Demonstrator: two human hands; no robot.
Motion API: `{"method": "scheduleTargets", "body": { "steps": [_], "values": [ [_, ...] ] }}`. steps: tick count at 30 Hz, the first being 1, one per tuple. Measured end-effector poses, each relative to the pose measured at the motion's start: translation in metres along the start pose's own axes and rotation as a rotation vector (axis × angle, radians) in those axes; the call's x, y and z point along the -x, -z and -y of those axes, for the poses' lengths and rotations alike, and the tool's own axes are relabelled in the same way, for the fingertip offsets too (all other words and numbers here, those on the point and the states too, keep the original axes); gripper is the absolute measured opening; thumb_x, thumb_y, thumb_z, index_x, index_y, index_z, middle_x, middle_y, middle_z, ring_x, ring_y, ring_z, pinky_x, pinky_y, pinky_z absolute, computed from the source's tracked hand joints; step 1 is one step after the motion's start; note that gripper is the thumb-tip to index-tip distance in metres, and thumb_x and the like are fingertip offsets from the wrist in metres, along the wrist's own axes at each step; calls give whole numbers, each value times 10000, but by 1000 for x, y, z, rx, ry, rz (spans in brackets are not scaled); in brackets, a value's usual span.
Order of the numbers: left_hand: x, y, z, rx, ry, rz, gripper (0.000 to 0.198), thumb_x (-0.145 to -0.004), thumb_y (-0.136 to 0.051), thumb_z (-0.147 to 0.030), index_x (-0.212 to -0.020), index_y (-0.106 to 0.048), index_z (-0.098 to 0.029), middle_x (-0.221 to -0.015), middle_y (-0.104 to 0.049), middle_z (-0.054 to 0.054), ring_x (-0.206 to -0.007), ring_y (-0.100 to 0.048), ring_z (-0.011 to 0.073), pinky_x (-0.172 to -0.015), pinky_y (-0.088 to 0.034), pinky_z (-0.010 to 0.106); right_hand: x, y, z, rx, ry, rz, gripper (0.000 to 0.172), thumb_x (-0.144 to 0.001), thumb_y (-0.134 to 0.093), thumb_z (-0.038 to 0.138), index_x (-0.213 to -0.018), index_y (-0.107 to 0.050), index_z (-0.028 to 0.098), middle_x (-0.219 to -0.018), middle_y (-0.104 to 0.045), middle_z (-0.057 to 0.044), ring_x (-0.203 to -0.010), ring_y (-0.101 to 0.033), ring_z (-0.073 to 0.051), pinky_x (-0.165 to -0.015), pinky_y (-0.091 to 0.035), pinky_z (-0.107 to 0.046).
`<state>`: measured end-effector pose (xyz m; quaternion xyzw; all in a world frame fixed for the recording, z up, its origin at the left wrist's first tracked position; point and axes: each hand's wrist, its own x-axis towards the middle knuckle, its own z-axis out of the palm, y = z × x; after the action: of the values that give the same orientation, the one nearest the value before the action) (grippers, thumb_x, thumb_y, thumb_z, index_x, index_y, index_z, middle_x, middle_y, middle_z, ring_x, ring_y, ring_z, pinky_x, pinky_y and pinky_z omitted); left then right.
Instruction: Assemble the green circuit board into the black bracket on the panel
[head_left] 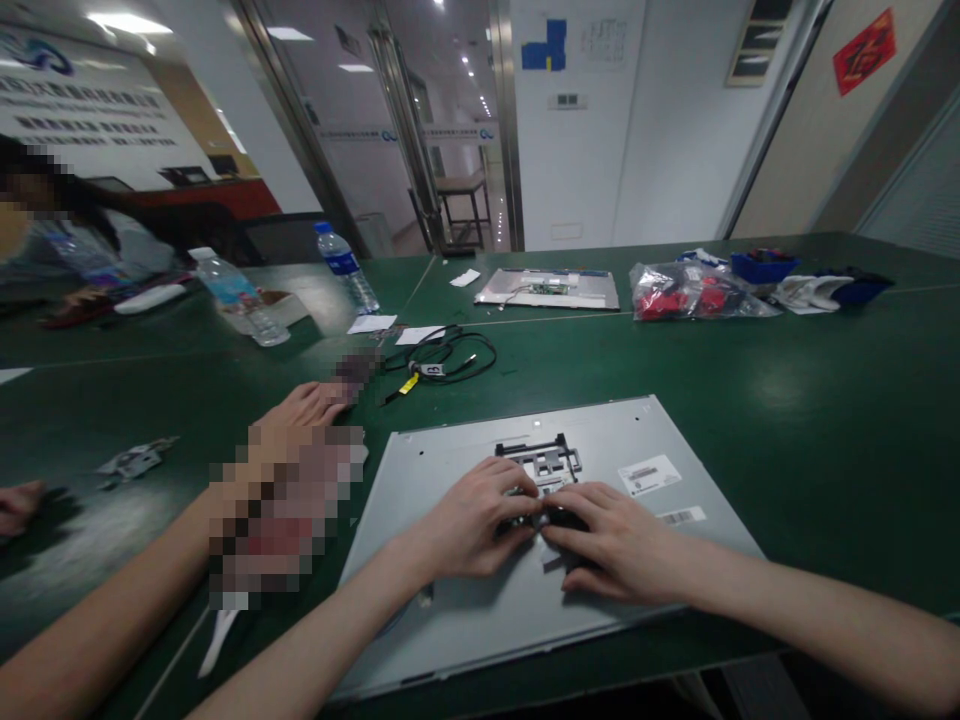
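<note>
A flat grey metal display panel (465,610) lies back side up before me, with white labels (649,475) on its right half. At its centre sits a black-edged bracket section (540,458) with cut-outs. My left hand (480,515) bends over the panel's middle, thumb and fingers closed around a small dark part largely hidden by them. My right hand (619,540) meets it from the right, fingertips pinched at the same spot. Both sets of fingertips nearly touch. What exactly each hand grips cannot be made out.
Another person's hand (304,405) reaches in at left, beside a blurred-out item. Beyond lie a coiled black cable (457,375), bottles (244,300), a second panel with a circuit board (551,289), a plastic bag of red items (690,295) and blue bins (765,266).
</note>
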<state>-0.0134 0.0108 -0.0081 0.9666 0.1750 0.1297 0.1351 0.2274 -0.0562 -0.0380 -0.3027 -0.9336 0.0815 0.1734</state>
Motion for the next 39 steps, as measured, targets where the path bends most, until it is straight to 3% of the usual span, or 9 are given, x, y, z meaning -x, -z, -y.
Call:
{"method": "scheduleTargets", "body": {
  "steps": [12,20,30,39],
  "values": [
    [-1,2,0,9,-12,31,275,-891,-561,-237,-1157,-630,-250,-1103,-656,57,-1002,-574,243,-915,-428,458,0,2,0,1,98,-27,344,-949,-560,436,-1200,-623,208,-1458,-422,-127,-1246,-439,-271,-1035,-410,-448],
    [-2,1,0,15,-15,27,222,-895,-566,-228,-1098,-655,-244,-1085,-667,52,-994,-583,235,-935,-418,457,0,1,-1,2,208,-10,335,-958,-535,441,-1195,-601,214,-1313,-542,-106,-1243,-456,-245,-1054,-391,-436],
    [-1,1,0,8,-12,20,309,-865,-574,-202,-1164,-629,-256,-1085,-660,57,-994,-581,239,-901,-436,444,-1,-2,-2,15,66,-63,480,-938,-556,471,-1309,-526,169,-1388,-489,-146,-1219,-456,-283,-1032,-407,-459],
    [1,-1,1,11,-11,-8,225,-906,-544,-239,-1107,-646,-237,-1068,-663,67,-992,-588,235,-915,-436,455,-1,1,0,15,19,-15,506,-945,-549,465,-1351,-500,166,-1384,-473,-148,-1264,-415,-282,-1074,-365,-455]
  ]
}}
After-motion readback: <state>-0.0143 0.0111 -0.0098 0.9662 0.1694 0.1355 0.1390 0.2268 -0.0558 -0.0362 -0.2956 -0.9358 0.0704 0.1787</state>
